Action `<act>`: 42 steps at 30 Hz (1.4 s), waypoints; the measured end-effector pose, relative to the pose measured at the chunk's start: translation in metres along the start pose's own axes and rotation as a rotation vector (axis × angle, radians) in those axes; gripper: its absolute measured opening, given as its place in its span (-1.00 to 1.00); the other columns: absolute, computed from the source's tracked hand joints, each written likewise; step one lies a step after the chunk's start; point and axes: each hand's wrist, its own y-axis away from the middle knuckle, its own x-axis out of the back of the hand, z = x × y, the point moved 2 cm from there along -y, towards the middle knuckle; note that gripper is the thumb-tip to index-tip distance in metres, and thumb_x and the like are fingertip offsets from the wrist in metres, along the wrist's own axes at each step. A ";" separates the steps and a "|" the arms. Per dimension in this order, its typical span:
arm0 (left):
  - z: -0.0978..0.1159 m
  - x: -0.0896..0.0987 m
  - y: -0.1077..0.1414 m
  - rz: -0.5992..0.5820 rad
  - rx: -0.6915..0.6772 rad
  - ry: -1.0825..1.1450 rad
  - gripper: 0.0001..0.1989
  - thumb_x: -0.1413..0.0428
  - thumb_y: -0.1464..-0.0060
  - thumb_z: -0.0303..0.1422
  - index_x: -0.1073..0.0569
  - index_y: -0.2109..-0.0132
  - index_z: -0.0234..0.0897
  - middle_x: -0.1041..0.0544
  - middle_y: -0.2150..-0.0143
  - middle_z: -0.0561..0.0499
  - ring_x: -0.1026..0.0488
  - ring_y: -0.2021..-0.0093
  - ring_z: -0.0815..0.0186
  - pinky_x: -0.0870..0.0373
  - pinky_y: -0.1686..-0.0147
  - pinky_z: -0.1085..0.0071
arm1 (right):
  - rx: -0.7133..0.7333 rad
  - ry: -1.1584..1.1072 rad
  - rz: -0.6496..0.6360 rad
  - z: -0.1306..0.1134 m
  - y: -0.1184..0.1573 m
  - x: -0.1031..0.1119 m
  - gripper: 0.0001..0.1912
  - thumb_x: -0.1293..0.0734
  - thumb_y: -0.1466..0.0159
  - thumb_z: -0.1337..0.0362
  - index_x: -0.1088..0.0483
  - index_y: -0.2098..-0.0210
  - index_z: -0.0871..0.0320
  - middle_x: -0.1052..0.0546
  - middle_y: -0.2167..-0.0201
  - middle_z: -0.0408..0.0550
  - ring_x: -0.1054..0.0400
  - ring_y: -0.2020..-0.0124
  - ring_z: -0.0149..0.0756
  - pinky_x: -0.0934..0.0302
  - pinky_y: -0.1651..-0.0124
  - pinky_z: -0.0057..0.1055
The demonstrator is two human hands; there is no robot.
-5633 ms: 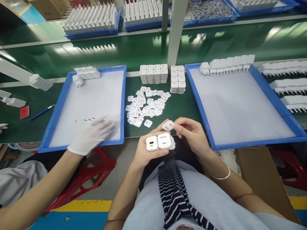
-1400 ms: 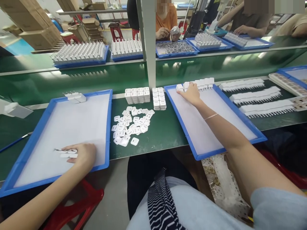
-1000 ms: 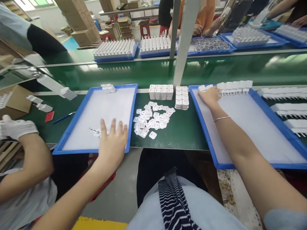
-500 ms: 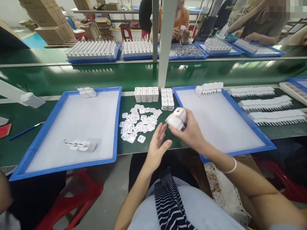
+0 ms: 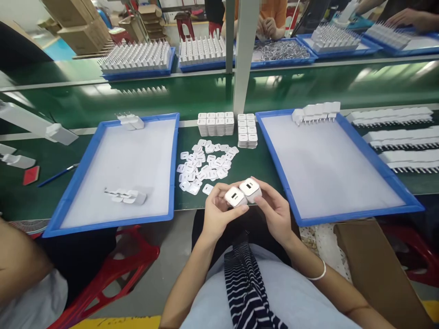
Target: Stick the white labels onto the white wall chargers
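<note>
Two white charger plugs are held side by side in front of me, their port faces turned up toward the camera. My left hand (image 5: 219, 210) is closed around the left charger plug (image 5: 236, 196), thumb along its near side. The right charger plug (image 5: 250, 188) sits between the thumb and fingers of my right hand (image 5: 274, 210). The two plugs touch or nearly touch; their prongs are hidden. Just beyond my left hand lies a loose pile of small white face plates (image 5: 206, 162). Neat stacks of plates (image 5: 215, 124) stand behind the pile.
A blue-rimmed tray (image 5: 173, 169) on the left holds a few chargers. Another blue-rimmed tray (image 5: 277, 169) on the right has a row of chargers (image 5: 318, 112) at its back. More charger rows (image 5: 404, 137) lie farther right. A white post (image 5: 242, 59) rises behind. Co-workers sit across and at left.
My right hand has brought the chargers down and nearer to me, turning their port faces up. My left hand has closed on one of them. The view has shifted slightly.
</note>
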 end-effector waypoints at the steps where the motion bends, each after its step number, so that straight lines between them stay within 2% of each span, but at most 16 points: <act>1: -0.002 0.003 0.001 0.018 0.018 0.020 -0.61 -0.43 0.11 -0.47 -0.41 0.20 -0.23 -0.66 -0.05 -0.12 -0.63 -0.01 0.20 -0.54 0.08 0.40 | -0.027 -0.025 0.035 0.002 0.000 -0.004 -0.69 -0.40 -0.32 0.17 -0.46 -0.06 -0.03 -0.57 -0.08 0.03 -0.49 -0.11 -0.02 -0.42 -0.18 0.03; 3: -0.007 0.005 0.005 0.072 0.053 0.059 -0.61 -0.41 0.06 -0.43 -0.35 0.21 -0.22 -0.63 -0.10 -0.14 -0.59 -0.09 0.17 -0.52 0.02 0.36 | -0.021 -0.016 0.123 0.008 0.000 -0.013 -0.71 -0.47 -0.25 0.19 -0.48 0.04 -0.01 -0.57 -0.03 0.04 -0.50 -0.09 -0.01 -0.45 -0.14 0.03; 5: -0.011 0.005 0.008 0.144 0.080 0.079 -0.60 -0.40 0.03 -0.40 -0.35 0.16 -0.20 -0.59 -0.16 -0.15 -0.57 -0.15 0.15 -0.50 -0.05 0.33 | 0.036 0.061 0.199 0.014 0.003 -0.022 -0.77 -0.46 -0.26 0.21 -0.49 0.08 -0.03 -0.54 -0.04 0.06 -0.46 -0.13 0.00 -0.44 -0.15 0.04; 6: -0.014 0.004 0.010 0.185 0.081 0.085 -0.58 -0.41 0.04 -0.40 -0.37 0.11 -0.20 -0.59 -0.18 -0.15 -0.57 -0.15 0.16 -0.49 -0.07 0.33 | 0.068 0.103 0.198 0.017 0.004 -0.027 -0.80 -0.43 -0.29 0.23 -0.49 0.07 -0.04 -0.53 -0.05 0.08 -0.45 -0.14 -0.01 -0.42 -0.16 0.05; 8: -0.016 0.006 0.012 0.278 0.053 0.081 -0.48 -0.43 0.09 -0.42 -0.43 -0.01 -0.18 -0.58 -0.18 -0.14 -0.57 -0.14 0.18 -0.49 -0.09 0.35 | 0.125 0.164 0.092 0.017 0.003 -0.035 -0.80 -0.36 -0.35 0.26 -0.51 0.04 -0.06 -0.53 -0.07 0.08 -0.45 -0.14 -0.03 -0.40 -0.19 0.04; 10: -0.016 0.011 0.013 0.377 0.018 0.067 -0.43 -0.44 0.10 -0.40 -0.48 -0.08 -0.20 -0.60 -0.17 -0.15 -0.57 -0.14 0.18 -0.48 -0.12 0.35 | 0.160 0.182 -0.074 0.013 -0.004 -0.040 -0.77 -0.31 -0.39 0.26 -0.54 0.01 -0.07 -0.57 -0.06 0.04 -0.47 -0.11 -0.07 -0.39 -0.20 0.00; 12: -0.015 0.020 0.015 0.468 0.006 0.054 -0.49 -0.43 0.07 -0.35 -0.54 -0.05 -0.25 -0.62 -0.12 -0.17 -0.59 -0.12 0.15 -0.49 -0.14 0.31 | 0.144 0.251 -0.233 0.006 -0.020 -0.041 -0.76 -0.27 -0.42 0.22 -0.59 0.05 -0.05 -0.62 0.01 0.00 -0.51 -0.07 -0.09 -0.42 -0.16 -0.08; 14: -0.010 0.029 0.018 0.524 -0.007 0.035 -0.55 -0.42 0.05 -0.32 -0.57 -0.01 -0.27 -0.65 -0.07 -0.18 -0.60 -0.10 0.12 -0.50 -0.14 0.26 | 0.065 0.437 -0.316 0.001 -0.046 -0.040 -0.76 -0.28 -0.42 0.19 -0.60 0.08 -0.02 -0.64 0.05 -0.03 -0.53 -0.01 -0.11 -0.44 -0.09 -0.16; 16: -0.003 0.037 0.022 0.541 -0.048 -0.004 -0.55 -0.43 0.07 -0.32 -0.58 0.01 -0.25 -0.66 -0.06 -0.17 -0.60 -0.11 0.09 -0.52 -0.14 0.22 | -0.035 0.681 -0.260 0.000 -0.080 -0.037 -0.73 -0.33 -0.37 0.22 -0.56 -0.03 0.02 -0.61 -0.02 0.01 -0.52 0.00 -0.08 -0.44 -0.06 -0.16; 19: 0.009 0.043 0.031 0.552 -0.121 -0.071 -0.56 -0.43 0.07 -0.34 -0.59 0.00 -0.23 -0.66 -0.06 -0.15 -0.58 -0.14 0.06 -0.52 -0.14 0.20 | -0.125 0.870 -0.111 0.005 -0.127 -0.035 -0.64 -0.26 -0.37 0.35 -0.51 -0.12 0.15 -0.56 -0.07 0.20 -0.47 -0.09 0.10 -0.31 -0.16 0.02; 23: 0.020 0.046 0.043 0.569 -0.153 -0.109 -0.58 -0.42 0.04 -0.37 -0.60 0.00 -0.22 -0.66 -0.06 -0.13 -0.58 -0.14 0.09 -0.55 -0.11 0.27 | -0.224 0.997 -0.078 0.018 -0.157 -0.039 -0.66 -0.34 -0.34 0.27 -0.53 -0.08 0.19 -0.60 -0.03 0.24 -0.46 -0.11 0.18 -0.28 -0.14 0.00; 27: 0.023 0.047 0.051 0.566 -0.156 -0.142 -0.57 -0.42 0.05 -0.38 -0.60 -0.01 -0.21 -0.66 -0.06 -0.12 -0.59 -0.12 0.08 -0.58 -0.04 0.31 | -0.274 1.034 -0.102 0.025 -0.158 -0.045 -0.64 -0.40 -0.30 0.26 -0.53 -0.08 0.16 -0.61 -0.03 0.19 -0.49 -0.07 0.11 -0.32 -0.06 -0.12; 31: 0.025 0.049 0.055 0.574 -0.145 -0.185 -0.56 -0.43 0.07 -0.35 -0.60 -0.01 -0.22 -0.65 -0.08 -0.14 -0.60 -0.10 0.06 -0.58 -0.05 0.27 | -0.268 1.018 -0.155 0.017 -0.147 -0.048 -0.71 -0.44 -0.26 0.24 -0.60 0.04 0.15 -0.65 0.05 0.14 -0.53 -0.01 0.07 -0.33 0.00 -0.17; 33: 0.025 0.050 0.056 0.574 -0.139 -0.192 -0.55 -0.43 0.07 -0.34 -0.59 -0.01 -0.22 -0.64 -0.08 -0.15 -0.61 -0.08 0.06 -0.58 -0.05 0.26 | -0.252 1.002 -0.164 0.011 -0.142 -0.047 -0.79 -0.37 -0.32 0.22 -0.63 0.12 0.11 -0.67 0.09 0.10 -0.54 0.02 0.05 -0.33 0.02 -0.18; 36: 0.025 0.052 0.056 0.563 -0.134 -0.199 -0.55 -0.42 0.06 -0.34 -0.59 -0.02 -0.23 -0.64 -0.09 -0.16 -0.60 -0.09 0.06 -0.57 -0.06 0.25 | -0.229 0.974 -0.162 0.006 -0.139 -0.045 -0.74 -0.27 -0.39 0.24 -0.64 0.20 0.07 -0.68 0.17 0.06 -0.55 0.06 0.02 -0.32 0.07 -0.20; 42: 0.022 0.054 0.054 0.529 -0.096 -0.216 -0.54 -0.42 0.06 -0.35 -0.58 -0.03 -0.20 -0.65 -0.08 -0.13 -0.61 -0.07 0.12 -0.55 -0.04 0.32 | -0.250 0.961 -0.121 0.021 -0.145 -0.043 -0.74 -0.33 -0.32 0.33 -0.56 0.03 0.13 -0.64 0.13 0.08 -0.51 0.07 -0.02 -0.32 0.04 -0.20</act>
